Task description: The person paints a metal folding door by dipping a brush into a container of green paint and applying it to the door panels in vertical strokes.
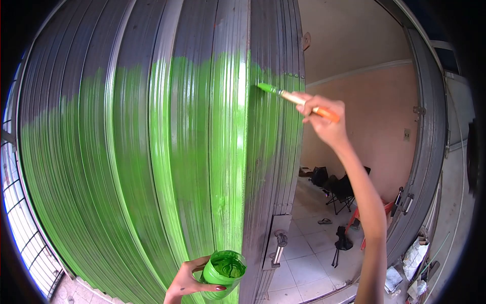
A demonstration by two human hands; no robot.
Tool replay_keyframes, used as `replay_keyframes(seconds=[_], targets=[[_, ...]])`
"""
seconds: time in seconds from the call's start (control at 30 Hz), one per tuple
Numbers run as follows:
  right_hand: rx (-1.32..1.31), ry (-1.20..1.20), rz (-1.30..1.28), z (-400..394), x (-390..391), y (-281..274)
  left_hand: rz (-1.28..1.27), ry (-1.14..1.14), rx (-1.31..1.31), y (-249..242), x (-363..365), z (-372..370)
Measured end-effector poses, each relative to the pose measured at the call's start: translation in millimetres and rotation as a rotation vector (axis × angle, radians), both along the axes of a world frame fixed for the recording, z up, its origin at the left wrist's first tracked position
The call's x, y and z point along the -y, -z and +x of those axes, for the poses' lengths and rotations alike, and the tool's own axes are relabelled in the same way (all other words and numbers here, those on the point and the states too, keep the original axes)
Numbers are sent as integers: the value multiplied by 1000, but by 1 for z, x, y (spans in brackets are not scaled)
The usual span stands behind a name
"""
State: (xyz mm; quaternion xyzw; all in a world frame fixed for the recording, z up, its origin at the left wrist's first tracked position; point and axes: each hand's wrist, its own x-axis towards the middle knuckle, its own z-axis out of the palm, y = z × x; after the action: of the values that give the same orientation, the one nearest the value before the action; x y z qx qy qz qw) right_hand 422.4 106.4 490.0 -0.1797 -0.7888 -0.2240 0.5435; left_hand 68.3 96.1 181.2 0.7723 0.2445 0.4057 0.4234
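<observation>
My right hand (324,115) grips a paintbrush (292,97) by its pale and orange handle. Green paint coats the bristles, which are at the narrow side face of a ribbed metal folding door (197,131), close to its front corner. The door is green over its middle and lower part and dark grey along the top; grey also shows low on the side face. Low in the view, my left hand (195,279) is wrapped round a green paint pot (225,273), tilted so that the wet green paint inside shows.
Right of the door lies a room with a tiled floor (309,263), a dark folding chair (340,190), a red chair (360,220) and a sandal (325,221). A door handle (279,248) juts from the panel edge. Clutter (415,258) lines the right wall; a barred grille (30,253) stands left.
</observation>
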Motion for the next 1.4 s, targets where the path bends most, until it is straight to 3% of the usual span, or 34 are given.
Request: replay_keyframes(seconds=[0.1, 0.17, 0.3, 0.37, 0.43, 0.5, 0.57, 0.7, 0.8, 0.87, 0.93, 0.97, 1.1, 1.13, 1.27, 1.37, 1.4], targets=[[206, 161, 82, -2, -19, 69, 1, 5, 14, 2, 2, -4], [236, 137, 201, -10, -20, 129, -10, 3, 27, 5, 4, -6], [452, 255, 107, -11, 1, 245, -30, -30, 33, 7, 7, -13], [541, 200, -87, -6, 13, 276, -24, -56, 30, 6, 9, -15], [642, 83, -379, -1, 19, 270, -18, -60, 35, 8, 9, -18], [690, 183, -380, -3, 15, 238, -13, -58, 32, 4, 11, -16], [588, 257, -287, -7, 10, 174, -6, -44, 27, 3, 12, -11], [195, 39, -68, -5, 2, 96, 23, -26, 64, 5, 10, -4], [170, 104, 185, -13, -3, 115, 16, -50, 71, 5, 12, -4], [354, 367, 211, -32, 20, 165, 32, -86, 75, 5, 13, -4], [560, 292, 215, -26, 12, 236, 30, -115, 54, 7, 14, -8], [567, 236, 83, -20, 5, 271, 33, -129, 43, 6, 13, -10], [653, 188, -150, -31, 29, 218, 56, -146, 48, -1, 15, -12], [632, 219, -31, -38, 26, 198, 55, -143, 40, 0, 13, -12], [404, 265, 23, -56, 20, 107, 36, -111, 50, -2, 14, -9], [275, 352, 421, -66, 20, 86, 29, -108, 56, 1, 15, -10], [353, 397, 403, -70, 18, 94, 30, -110, 53, 1, 14, -11]])
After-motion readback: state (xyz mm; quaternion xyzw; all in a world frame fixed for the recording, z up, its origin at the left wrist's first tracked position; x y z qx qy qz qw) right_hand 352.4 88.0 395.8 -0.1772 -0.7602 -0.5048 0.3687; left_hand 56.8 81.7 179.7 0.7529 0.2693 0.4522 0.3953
